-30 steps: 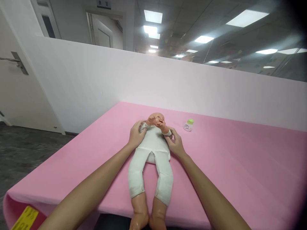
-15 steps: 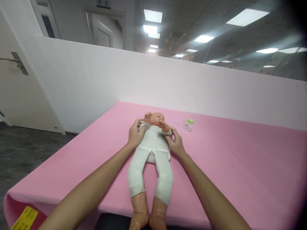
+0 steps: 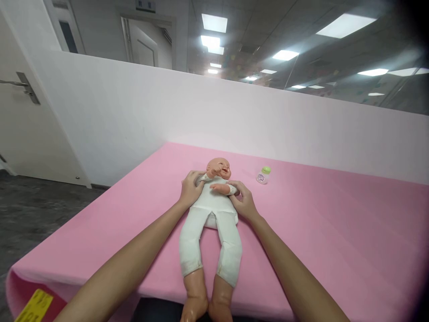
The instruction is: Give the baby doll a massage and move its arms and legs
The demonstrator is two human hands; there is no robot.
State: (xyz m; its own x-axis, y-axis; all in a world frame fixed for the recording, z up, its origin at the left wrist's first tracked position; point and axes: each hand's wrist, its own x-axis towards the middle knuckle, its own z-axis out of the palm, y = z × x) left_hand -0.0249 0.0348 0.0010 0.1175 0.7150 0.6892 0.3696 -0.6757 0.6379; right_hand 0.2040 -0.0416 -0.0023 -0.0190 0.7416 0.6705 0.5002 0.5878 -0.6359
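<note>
**Doll on its back, both arms gripped**

Doll lies face up on pink-covered worktop, feet at the near edge. Left hand, at the doll's left side as viewed: fingers curled narrowly round the sleeved arm there; that arm's hand is raised before the doll's chin. Right hand, at the doll's opposite side: fingers closed round the other sleeve, its forearm lying across the doll's chest. Small green-capped bottle upright, beyond and right of the doll, touched by neither hand. White partition behind the doll's head.
</note>
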